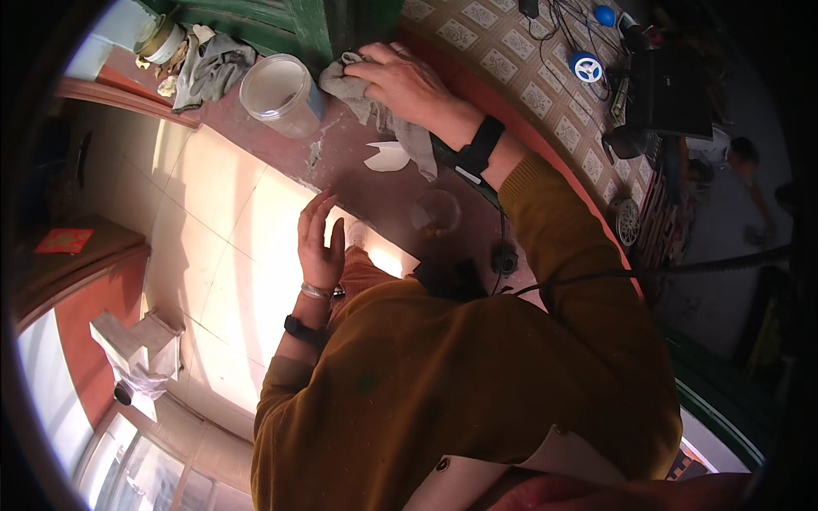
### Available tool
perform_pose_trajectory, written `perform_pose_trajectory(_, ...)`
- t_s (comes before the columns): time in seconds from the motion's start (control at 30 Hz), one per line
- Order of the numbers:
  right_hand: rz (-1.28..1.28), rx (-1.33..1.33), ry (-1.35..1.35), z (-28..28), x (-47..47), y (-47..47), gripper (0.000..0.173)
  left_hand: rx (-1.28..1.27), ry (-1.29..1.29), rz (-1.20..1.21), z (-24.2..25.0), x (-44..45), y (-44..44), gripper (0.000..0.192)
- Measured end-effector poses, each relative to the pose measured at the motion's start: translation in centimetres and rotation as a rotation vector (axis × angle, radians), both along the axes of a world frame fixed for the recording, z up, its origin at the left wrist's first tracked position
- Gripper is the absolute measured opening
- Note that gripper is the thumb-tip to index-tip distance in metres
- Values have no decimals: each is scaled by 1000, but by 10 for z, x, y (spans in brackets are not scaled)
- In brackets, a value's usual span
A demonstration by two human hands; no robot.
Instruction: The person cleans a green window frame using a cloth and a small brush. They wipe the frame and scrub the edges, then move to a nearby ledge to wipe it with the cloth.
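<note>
My right hand (409, 86) presses down on a crumpled grey cloth (418, 144), its fingers bent over it beside a green wooden frame (313, 29). Part of the cloth hangs down below my wrist. My left hand (321, 246) holds nothing; its fingers are apart, near the edge of a worn dark-red ledge (358, 185). On that ledge, left of the cloth, stands a clear plastic tub (284, 96) with pale contents or residue. A white torn piece (388, 158) lies under the cloth's hanging end. Closer to my body sits a round transparent dish (436, 212) with small brownish bits.
Grey work gloves (220, 67) and a tin can (160, 41) lie at the ledge's far left. Beyond the ledge, on the right, a patterned surface (498, 64) carries cables, a blue-and-white tape roll (586, 67) and a black monitor (668, 92). White boxes (137, 345) stand lower left.
</note>
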State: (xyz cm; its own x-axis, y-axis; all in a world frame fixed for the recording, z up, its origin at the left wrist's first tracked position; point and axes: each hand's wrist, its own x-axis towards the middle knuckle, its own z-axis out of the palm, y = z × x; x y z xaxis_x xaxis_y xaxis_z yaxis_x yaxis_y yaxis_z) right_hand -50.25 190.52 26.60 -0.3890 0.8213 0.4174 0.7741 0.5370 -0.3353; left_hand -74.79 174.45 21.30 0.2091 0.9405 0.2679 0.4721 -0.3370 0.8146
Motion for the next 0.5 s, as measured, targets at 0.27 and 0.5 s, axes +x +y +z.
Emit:
perform_pose_trajectory(0.27, -52, -99, -52, -21, 32, -41, 38, -2, 3, 8, 2, -3, -1, 37)
perform_pose_trajectory(0.5, -132, -214, 1, -8, 105, -132, 40, 8, -6, -97, 2, 30, -3, 37)
